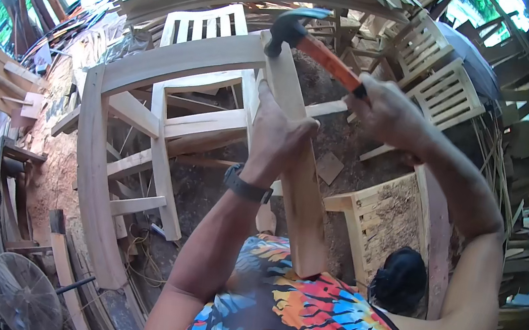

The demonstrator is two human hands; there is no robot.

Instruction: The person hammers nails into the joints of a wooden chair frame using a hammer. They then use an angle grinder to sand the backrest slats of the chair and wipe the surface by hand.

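Setting: an open-air woodworking yard, seen from above the person's head, with bare timber and sawdust-covered ground all around.
Person: wears a bright tie-dye sleeveless top (318,319); both forearms rise from the lower edge toward the middle of the view.
Left hand: the left hand (276,133) is wrapped around an upright pale wooden post (299,183), fingers closed over its edge; a dark wristwatch (245,186) sits on that wrist.
Right hand: the right hand (388,111) is closed tight on the grip of a claw hammer (314,44), raised up and to the right of the post.
Hammer: orange handle, dark steel head; the head sits right at the top end of the post, where the post meets a long curved rail (185,58). Whether head and wood touch cannot be told.
Wooden frame: the post belongs to an unfinished chair frame (147,143) of raw light wood, lying tilted in front of the person, with cross slats running left of the left hand.
Nearby furniture: slatted chairs (445,88) stand beyond the right hand, and another slatted chair back (206,24) shows behind the curved rail.
Lower left: a round wire-guarded fan (23,297) rests near planks on the ground.
Far left: offcuts and boards (5,77) lie piled along the edge.
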